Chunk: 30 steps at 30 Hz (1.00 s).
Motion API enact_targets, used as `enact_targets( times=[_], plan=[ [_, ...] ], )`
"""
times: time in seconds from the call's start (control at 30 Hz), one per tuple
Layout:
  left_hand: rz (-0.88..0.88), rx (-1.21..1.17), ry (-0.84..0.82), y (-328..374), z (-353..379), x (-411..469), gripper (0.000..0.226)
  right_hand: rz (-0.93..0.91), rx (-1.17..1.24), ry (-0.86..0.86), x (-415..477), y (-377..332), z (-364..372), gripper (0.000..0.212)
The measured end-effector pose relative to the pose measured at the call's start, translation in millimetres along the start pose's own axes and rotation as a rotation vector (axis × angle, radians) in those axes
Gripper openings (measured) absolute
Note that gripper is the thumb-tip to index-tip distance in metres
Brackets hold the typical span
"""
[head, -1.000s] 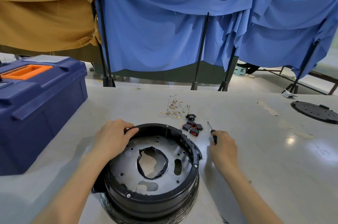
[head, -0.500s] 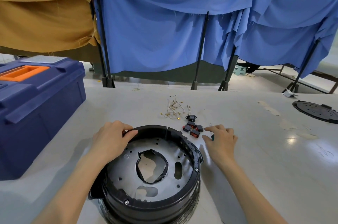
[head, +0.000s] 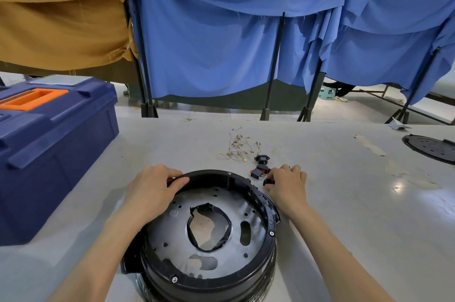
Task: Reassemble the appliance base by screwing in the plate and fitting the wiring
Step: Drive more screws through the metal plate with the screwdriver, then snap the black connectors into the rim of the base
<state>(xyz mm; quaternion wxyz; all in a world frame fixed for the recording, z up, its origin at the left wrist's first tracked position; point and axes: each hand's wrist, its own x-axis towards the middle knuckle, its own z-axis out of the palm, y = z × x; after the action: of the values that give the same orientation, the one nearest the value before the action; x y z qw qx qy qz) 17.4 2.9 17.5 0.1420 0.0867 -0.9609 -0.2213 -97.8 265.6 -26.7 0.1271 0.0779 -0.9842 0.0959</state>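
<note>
The round black appliance base [head: 253,277] sits upside down on the table in front of me, with a grey metal plate [head: 216,203] screwed inside it. My left hand [head: 152,190] grips the base's far left rim. My right hand [head: 286,187] lies just right of the base and pinches a small black switch [head: 268,181]. Two more black and red switches [head: 258,171] and a black socket [head: 261,158] lie beside it. A bundle of thin wires with brass terminals [head: 237,147] lies farther back. The screwdriver is hidden.
A large blue toolbox [head: 49,149] with an orange handle stands at the left. A round black perforated cover [head: 430,149] lies at the far right of the grey table [head: 344,190]. Blue and tan cloths hang on stands behind the table.
My right hand let go of the screwdriver, moved left toward the switches and took hold of one. My left hand stayed on the base's rim.
</note>
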Motion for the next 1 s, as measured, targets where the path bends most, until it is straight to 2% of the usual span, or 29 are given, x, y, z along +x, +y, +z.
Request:
enact_targets(
  times=[0.27,0.33,0.43,0.57,0.7,0.8,0.87,1.0],
  plan=[
    [0.008,-0.013,-0.068,1.5,-5.3,3.8,0.021,-0.018,0.159,-0.029,-2.3,5.4,-8.9,0.033],
    [0.013,0.007,-0.085,2.9,-5.8,4.9,0.023,0.01,0.131,0.021,-2.4,6.0,-12.4,0.021],
    [0.008,0.011,-0.087,4.9,-7.6,6.4,0.022,0.058,0.015,-0.012,-2.9,2.4,-13.2,0.037],
    [0.007,0.014,-0.085,7.2,-8.8,9.0,0.021,0.053,0.082,-0.096,-1.4,-3.0,-12.1,0.022],
    [-0.001,0.082,-0.107,6.3,-10.2,16.5,0.025,-0.007,0.323,-0.137,-1.6,-2.4,-14.5,0.031],
    [-0.003,0.103,-0.12,4.7,-11.6,21.8,0.022,0.058,0.678,-0.103,-8.8,-2.6,-29.2,0.029],
    [-0.005,0.087,-0.113,4.0,-12.3,23.5,0.019,0.03,0.897,-0.079,-14.2,-0.7,-40.3,0.024],
    [0.003,0.074,-0.081,1.7,-10.0,23.3,0.019,-0.035,1.25,-0.212,-19.7,1.7,-55.0,0.027]
  ],
)
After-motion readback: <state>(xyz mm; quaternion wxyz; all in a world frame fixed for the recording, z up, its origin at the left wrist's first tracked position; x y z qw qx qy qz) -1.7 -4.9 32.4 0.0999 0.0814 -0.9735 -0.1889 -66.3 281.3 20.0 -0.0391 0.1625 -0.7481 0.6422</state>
